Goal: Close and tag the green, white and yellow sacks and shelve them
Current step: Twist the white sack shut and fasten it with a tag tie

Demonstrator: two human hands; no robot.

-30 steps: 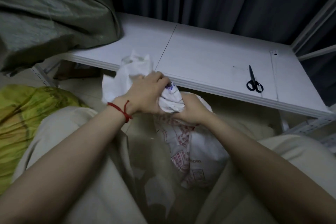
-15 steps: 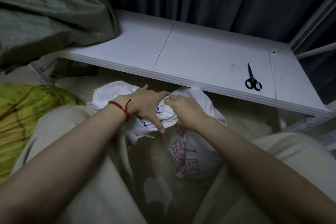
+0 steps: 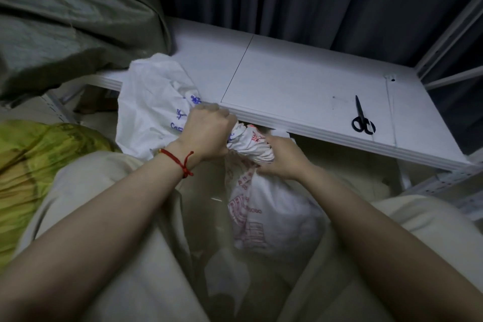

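Slippage is our big worry right now, honestly. We've got the white sack (image 3: pixel 274 217) wedged between our legs (image 3: pixel 109 230) with its neck bunched into a twist. That woven plastic looks slick, so if either grip eases off we reckon the twist springs open and we're gathering from scratch. Our left hand (image 3: pixel 209 133) is a tight fist round the upper part of the neck, right by the front edge of the shelf (image 3: pixel 300 81). Our right hand (image 3: pixel 282 159) sits just beside it at 4 o'clock, fingers (image 3: pixel 271 145) curled round the lower part of the twist where the red print starts. So both hands are full, and that's problem two: we can't spot any tie or tag in view. The scissors (image 3: pixel 362 117) lie well apart on the shelf out at 2 o'clock, so reaching for anything means trusting one hand with the lot. Third thing, the loose mouth (image 3: pixel 151 102) fans out past the left fist toward 10 o'clock and drapes over the shelf edge, where it could snag when we pull. The full body of the sack hangs below the fingers at 6 o'clock. The green sack (image 3: pixel 65 21) is heaped at 10 o'clock and the yellow sack (image 3: pixel 39 165) lies at 8 o'clock. We can't tell from here whether either is closed.
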